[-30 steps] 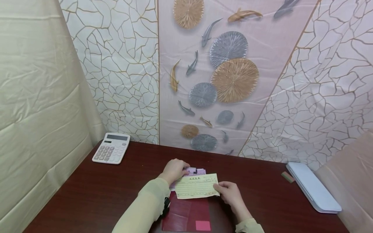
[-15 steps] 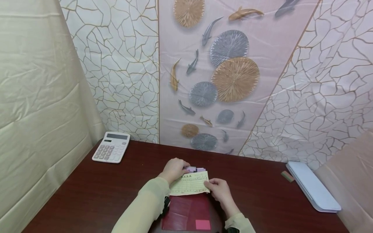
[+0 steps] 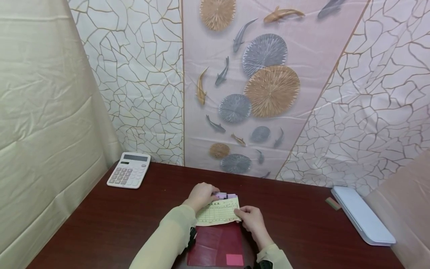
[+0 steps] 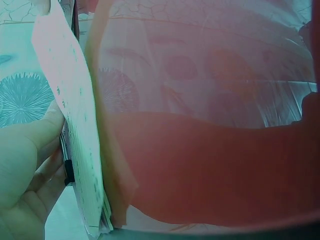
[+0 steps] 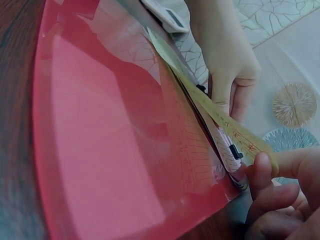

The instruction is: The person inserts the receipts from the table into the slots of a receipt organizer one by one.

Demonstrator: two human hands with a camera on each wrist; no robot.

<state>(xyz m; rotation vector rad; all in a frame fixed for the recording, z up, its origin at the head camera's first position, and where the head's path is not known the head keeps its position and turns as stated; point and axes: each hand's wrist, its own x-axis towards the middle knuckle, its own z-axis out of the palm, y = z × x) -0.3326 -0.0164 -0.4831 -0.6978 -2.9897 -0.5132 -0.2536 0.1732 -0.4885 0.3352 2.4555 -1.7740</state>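
Note:
A red see-through clip folder point(image 3: 216, 244) stands tilted before me, its pink label point(image 3: 234, 259) at the lower right. At its top my left hand point(image 3: 201, 197) grips the metal clip point(image 3: 221, 193), which has black end parts; purple paper point(image 3: 231, 195) shows below it. My right hand point(image 3: 252, 220) pinches the right edge of a yellow printed form point(image 3: 218, 213), which lies over the folder's upper part. In the left wrist view, my left thumb and fingers point(image 4: 47, 175) are on either side of the clipped edge. The form's left end is hidden behind my left hand.
A white calculator point(image 3: 129, 170) lies at the back left of the dark wooden table point(image 3: 100, 224). To the right are a long white case point(image 3: 362, 216) and a small green and brown block point(image 3: 333, 203). Patterned cloth point(image 3: 151, 74) hangs behind the table.
My right hand has moved the yellow form left and slightly up, toward the clip, covering more of the purple paper. In the last half second it barely moved. My left hand has stayed at the clip.

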